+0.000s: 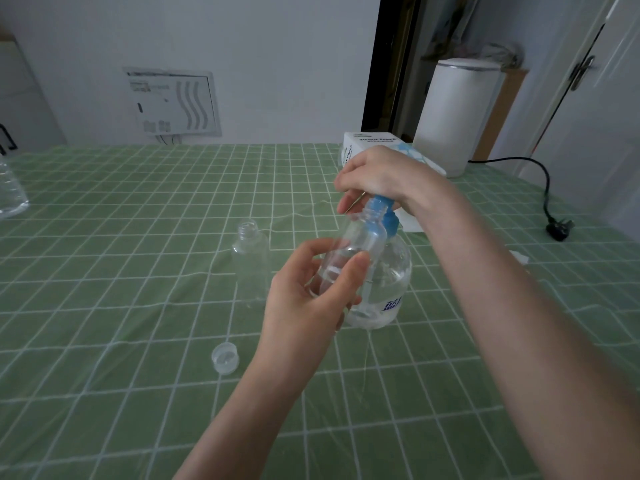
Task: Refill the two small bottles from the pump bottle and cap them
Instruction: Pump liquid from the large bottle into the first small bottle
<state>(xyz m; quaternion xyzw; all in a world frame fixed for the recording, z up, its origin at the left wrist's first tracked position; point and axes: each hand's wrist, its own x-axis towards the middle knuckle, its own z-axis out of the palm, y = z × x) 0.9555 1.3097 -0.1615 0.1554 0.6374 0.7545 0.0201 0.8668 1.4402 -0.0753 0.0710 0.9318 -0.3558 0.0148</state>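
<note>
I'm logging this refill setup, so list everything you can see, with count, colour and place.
Pump bottle: one, clear with blue pump, centre of table.
Small bottles: two, clear; one held at the spout, one open and standing to its left.
Cap: one, clear, near table edge.
Tissue box: one, white and blue, far side.
White canister: one, far right.
Plug and cable: one, black, right.
Tablecloth: one, green checked.
Left hand: grip on small bottle.
Right hand: pressing on pump.
</note>
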